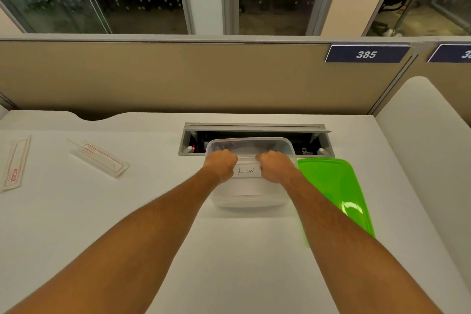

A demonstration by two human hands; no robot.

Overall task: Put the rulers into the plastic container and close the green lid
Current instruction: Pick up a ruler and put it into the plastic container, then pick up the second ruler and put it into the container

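Note:
A clear plastic container with a handwritten label stands open on the white desk, mid-frame. My left hand and my right hand both grip its near rim, fingers curled over the edge. The green lid lies flat on the desk just right of the container, partly under my right forearm. Two rulers in clear sleeves lie at the left: one ruler angled in the middle left, another ruler near the left edge.
An open cable tray is recessed in the desk right behind the container. A beige partition closes the back of the desk, with a side panel at the right.

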